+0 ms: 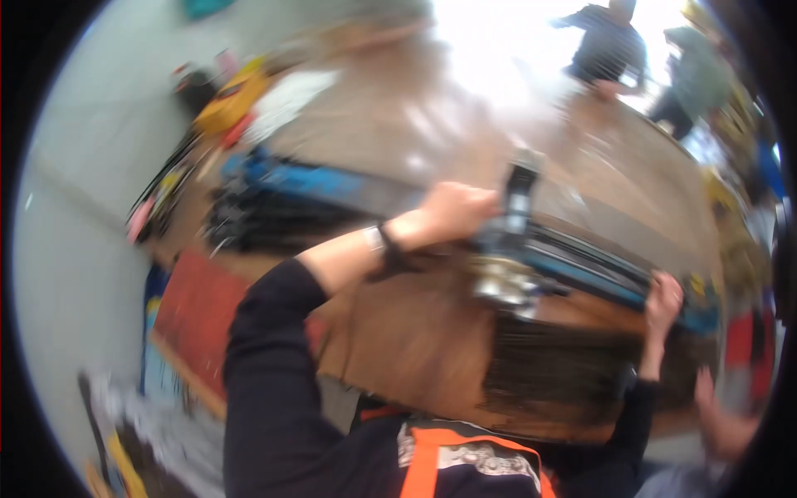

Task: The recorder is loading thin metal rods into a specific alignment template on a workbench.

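Note:
A long black-and-blue bar [585, 261] lies slantwise over the brown table [398, 357]. My right hand [664, 300] is closed round its far right end. Across its left end stands a dark upright metal piece [519, 199], blurred by motion, with a shiny metal fitting [502, 282] just below. My left hand [455, 213] is curled into a fist against the upright piece; what its fingers grip is hidden.
More black-and-blue bars [290, 195] are stacked on the left, beyond a red board [199, 311]. A dark mat [564, 373] covers the near right. Another person's hand [722, 415] is close on the right. A yellow tool [232, 95] lies far left; two people [610, 50] are beyond the table.

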Tool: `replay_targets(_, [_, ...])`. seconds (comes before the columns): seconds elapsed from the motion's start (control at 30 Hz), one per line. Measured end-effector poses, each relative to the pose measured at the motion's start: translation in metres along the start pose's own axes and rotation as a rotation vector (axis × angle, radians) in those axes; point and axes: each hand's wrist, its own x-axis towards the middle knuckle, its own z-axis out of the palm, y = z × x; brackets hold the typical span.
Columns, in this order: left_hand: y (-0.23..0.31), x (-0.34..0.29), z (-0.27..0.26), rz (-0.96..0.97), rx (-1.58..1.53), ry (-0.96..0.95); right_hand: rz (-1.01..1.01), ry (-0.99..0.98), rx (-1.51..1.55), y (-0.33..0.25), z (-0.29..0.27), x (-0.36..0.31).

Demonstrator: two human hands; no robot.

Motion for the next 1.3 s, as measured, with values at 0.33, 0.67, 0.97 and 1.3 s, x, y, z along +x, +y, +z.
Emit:
replay_targets(0.33, [0.008,0.008,-0.018,-0.133,0.139,-0.230,-0.198,0.016,0.142,-0.145,-0.010,-0.012])
replay_targets(0.67, [0.003,0.015,-0.020,-0.177,0.126,-0.236,-0.117,-0.052,0.389,-0.173,-0.003,-0.006])
replay_targets(0.97, [0.016,0.005,-0.037,-0.220,0.097,-0.253,-0.096,-0.153,0.585,-0.210,0.016,0.006])
replay_targets(1.3, [-0.011,0.007,-0.004,0.013,0.170,-0.062,0.006,-0.182,0.788,-0.197,0.042,0.009])
